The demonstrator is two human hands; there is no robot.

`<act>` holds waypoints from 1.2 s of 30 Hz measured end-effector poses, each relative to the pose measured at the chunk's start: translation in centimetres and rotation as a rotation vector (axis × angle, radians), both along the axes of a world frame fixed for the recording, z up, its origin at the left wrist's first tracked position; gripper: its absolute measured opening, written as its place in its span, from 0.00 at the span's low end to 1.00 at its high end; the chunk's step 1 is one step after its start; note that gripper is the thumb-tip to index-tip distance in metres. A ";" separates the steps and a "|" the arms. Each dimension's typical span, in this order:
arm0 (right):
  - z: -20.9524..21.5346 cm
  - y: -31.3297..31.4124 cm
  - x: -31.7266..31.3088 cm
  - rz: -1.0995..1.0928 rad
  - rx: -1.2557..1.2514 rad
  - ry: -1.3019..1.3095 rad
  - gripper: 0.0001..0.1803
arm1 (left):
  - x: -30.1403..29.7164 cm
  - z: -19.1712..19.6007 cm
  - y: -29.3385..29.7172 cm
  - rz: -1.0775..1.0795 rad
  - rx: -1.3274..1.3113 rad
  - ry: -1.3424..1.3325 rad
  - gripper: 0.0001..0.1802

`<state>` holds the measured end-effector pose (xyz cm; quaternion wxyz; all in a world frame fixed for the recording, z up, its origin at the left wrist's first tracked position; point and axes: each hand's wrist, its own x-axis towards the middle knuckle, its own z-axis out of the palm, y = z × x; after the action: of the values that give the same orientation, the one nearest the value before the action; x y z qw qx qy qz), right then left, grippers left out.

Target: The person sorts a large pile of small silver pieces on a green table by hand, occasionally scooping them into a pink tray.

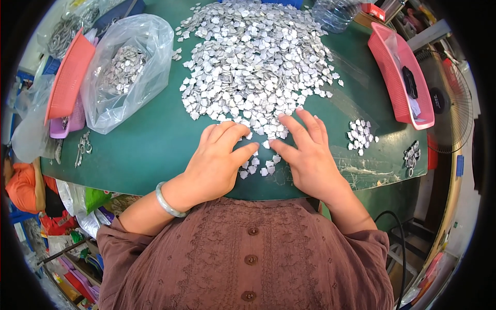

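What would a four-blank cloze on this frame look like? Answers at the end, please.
1. The tabletop beneath the large heap of silvery pieces is ____ in colour.
2. The pale bangle is worn on the person's own ____ side.
3. The small separate cluster lies to the ____ of the right hand.
4. Three round ____ run down the front of the brown top.

Missing words: green; left; right; buttons.
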<state>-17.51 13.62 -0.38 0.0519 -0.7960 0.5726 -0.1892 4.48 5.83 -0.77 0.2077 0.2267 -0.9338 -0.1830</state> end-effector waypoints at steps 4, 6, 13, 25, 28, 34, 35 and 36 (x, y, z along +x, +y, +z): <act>0.5 0.3 0.1 0.070 0.052 -0.024 0.20 | -0.1 0.1 -0.1 -0.031 0.015 -0.013 0.16; 0.5 0.0 -0.1 -0.009 0.005 -0.003 0.21 | 0.1 0.4 -0.1 -0.030 0.004 -0.019 0.16; 0.2 0.1 -0.2 -0.027 0.023 0.027 0.21 | 0.9 0.5 -0.2 -0.023 -0.011 0.016 0.14; 0.0 0.6 -1.5 -0.152 -0.037 -0.032 0.19 | 0.2 0.8 0.2 -0.094 -0.003 -0.075 0.23; 0.1 0.9 -1.6 -0.101 0.004 0.006 0.20 | 0.2 0.5 0.1 -0.079 0.016 -0.065 0.24; 0.3 0.6 -1.8 -0.064 -0.028 -0.029 0.21 | -1.0 0.6 -0.3 -0.025 -0.058 -0.060 0.26; 0.1 0.5 -1.8 -0.079 -0.026 -0.042 0.20 | -1.3 0.6 -0.4 -0.026 -0.058 -0.059 0.26; 0.0 0.4 -1.7 -0.093 -0.025 -0.055 0.20 | -1.5 0.6 -0.7 -0.024 -0.081 -0.077 0.26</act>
<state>-19.25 14.06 -0.35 0.0488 -0.7637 0.6049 -0.2203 2.97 5.11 -0.15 0.1786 0.2135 -0.9504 -0.1388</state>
